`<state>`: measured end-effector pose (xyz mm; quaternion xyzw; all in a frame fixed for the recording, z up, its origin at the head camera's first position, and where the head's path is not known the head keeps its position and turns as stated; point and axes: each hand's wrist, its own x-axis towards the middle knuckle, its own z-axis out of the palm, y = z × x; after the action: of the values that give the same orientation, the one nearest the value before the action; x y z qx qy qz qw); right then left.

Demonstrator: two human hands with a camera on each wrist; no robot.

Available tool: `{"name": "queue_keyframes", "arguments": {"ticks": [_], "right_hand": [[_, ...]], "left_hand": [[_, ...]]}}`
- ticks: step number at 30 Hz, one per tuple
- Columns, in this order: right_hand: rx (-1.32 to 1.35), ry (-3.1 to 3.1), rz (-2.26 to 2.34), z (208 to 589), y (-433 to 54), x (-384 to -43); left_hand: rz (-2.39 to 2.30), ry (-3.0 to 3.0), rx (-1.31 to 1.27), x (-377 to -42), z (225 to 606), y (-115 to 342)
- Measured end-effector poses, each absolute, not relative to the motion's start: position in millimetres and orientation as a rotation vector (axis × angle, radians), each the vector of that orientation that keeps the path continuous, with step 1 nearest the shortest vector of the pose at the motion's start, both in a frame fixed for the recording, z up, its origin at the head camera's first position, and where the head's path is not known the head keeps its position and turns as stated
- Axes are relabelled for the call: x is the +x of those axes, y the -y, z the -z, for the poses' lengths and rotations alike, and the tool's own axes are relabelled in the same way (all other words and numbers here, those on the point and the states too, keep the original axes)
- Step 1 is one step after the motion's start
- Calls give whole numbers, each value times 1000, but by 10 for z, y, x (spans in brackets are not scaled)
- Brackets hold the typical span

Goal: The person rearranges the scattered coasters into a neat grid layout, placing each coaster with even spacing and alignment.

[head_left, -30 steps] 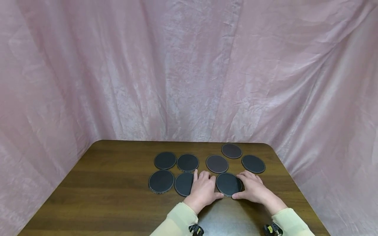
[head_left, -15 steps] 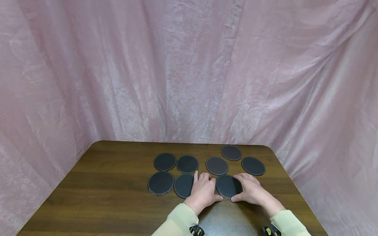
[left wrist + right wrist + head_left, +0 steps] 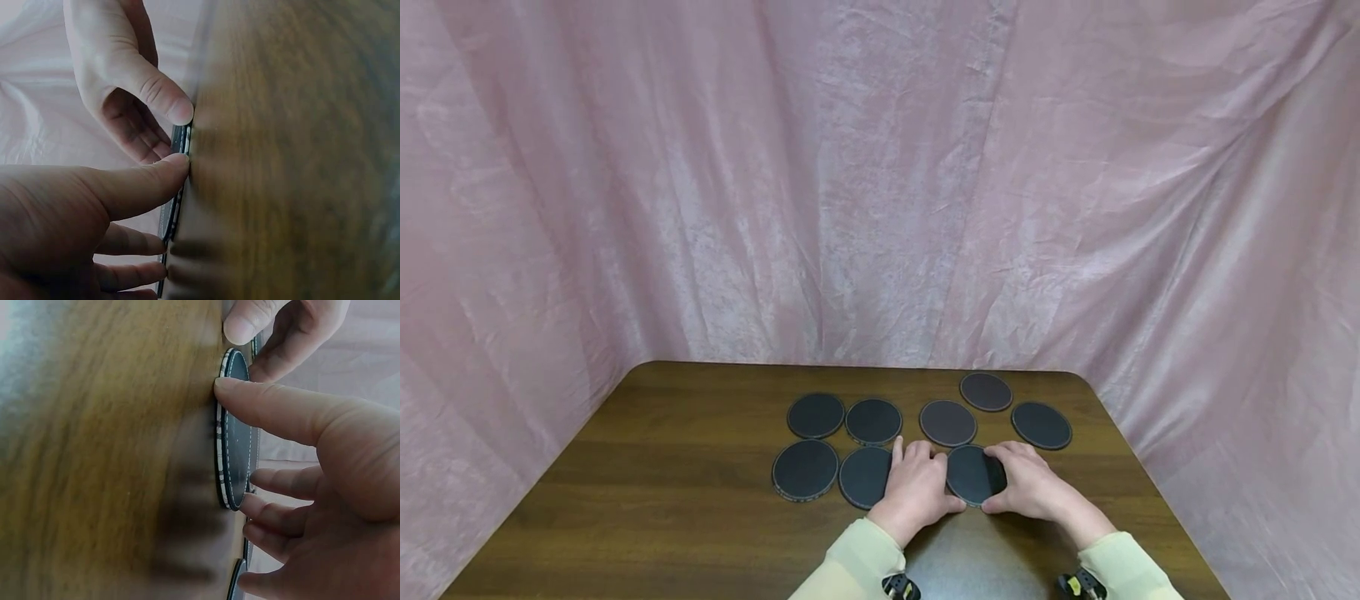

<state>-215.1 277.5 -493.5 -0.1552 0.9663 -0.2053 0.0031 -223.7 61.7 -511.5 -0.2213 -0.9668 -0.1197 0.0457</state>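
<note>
Several round, dark coasters with stitched rims lie flat on the wooden table (image 3: 625,492). My right hand (image 3: 1033,483) holds the front right coaster (image 3: 972,475) between its thumb, on the near edge, and its fingers, on the right and far side. In the right wrist view this coaster (image 3: 237,437) shows a patterned side edge, and the right thumb crosses its rim. My left hand (image 3: 916,487) rests just left of it, thumb spread toward its near edge, fingers mostly extended. That hand partly covers the right side of the coaster (image 3: 863,477) on its left.
Left of the hands lie a front coaster (image 3: 806,470) and two behind it, a left one (image 3: 816,415) and a right one (image 3: 874,421). Beyond the right hand are a brownish coaster (image 3: 948,423), another brownish one (image 3: 987,391) and a black one (image 3: 1041,425). A pink curtain (image 3: 850,183) hangs behind.
My right hand has shifted slightly left, its fingers reaching farther over the coaster's right side. The left hand stays nearly still. The head view has tilted a little.
</note>
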Motion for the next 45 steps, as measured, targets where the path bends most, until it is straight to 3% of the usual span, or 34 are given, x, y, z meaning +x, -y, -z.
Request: {"name": "queue_keyframes", "arguments": {"ticks": [23, 31, 45], "right_hand": [[-394, -3039, 601, 5037, -2843, -2242], [-291, -3005, 552, 4837, -2764, -2169], [-202, -2987, 672, 4883, -2710, -2157]], "left_hand": [[418, 2921, -668, -2258, 5122, -550], [379, 2888, -677, -2247, 5126, -558], [437, 2891, -620, -2270, 5138, -622]]}}
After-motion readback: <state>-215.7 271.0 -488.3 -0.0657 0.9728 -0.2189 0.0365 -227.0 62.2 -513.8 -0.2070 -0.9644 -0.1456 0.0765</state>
